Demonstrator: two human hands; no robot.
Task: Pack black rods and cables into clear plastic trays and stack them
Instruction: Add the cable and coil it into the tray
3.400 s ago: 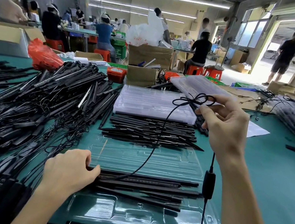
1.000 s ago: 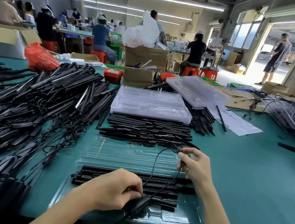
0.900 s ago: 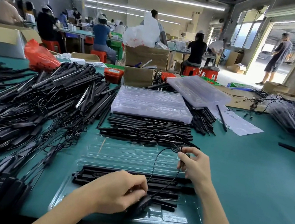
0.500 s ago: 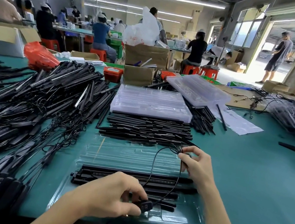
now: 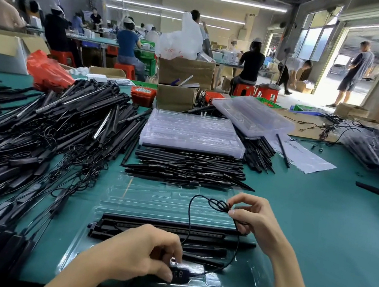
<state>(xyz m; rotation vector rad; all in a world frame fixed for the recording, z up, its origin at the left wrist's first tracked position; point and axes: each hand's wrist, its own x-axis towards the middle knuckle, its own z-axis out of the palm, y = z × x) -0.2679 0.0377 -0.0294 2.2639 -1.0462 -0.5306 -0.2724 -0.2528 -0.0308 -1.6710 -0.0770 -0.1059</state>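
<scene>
A small black controller [image 5: 179, 274] is pinched by the left hand [image 5: 140, 251] at the near edge of the clear tray [image 5: 239, 283] on the green counter [image 5: 319, 227]. The coiled end of its cable [image 5: 217, 204] is gripped between the right hand's [image 5: 254, 219] fingers, above black rods [image 5: 168, 232] lying in the tray. Loose rods [image 5: 187, 166] and a stack of empty trays [image 5: 192, 132] are seen behind.

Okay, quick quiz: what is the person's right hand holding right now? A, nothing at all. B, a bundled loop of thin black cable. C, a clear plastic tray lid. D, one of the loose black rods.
B: the right hand pinches the tied coil of black cable above the clear plastic tray, while the left hand presses the cable's inline controller into the tray's front pocket.
</scene>
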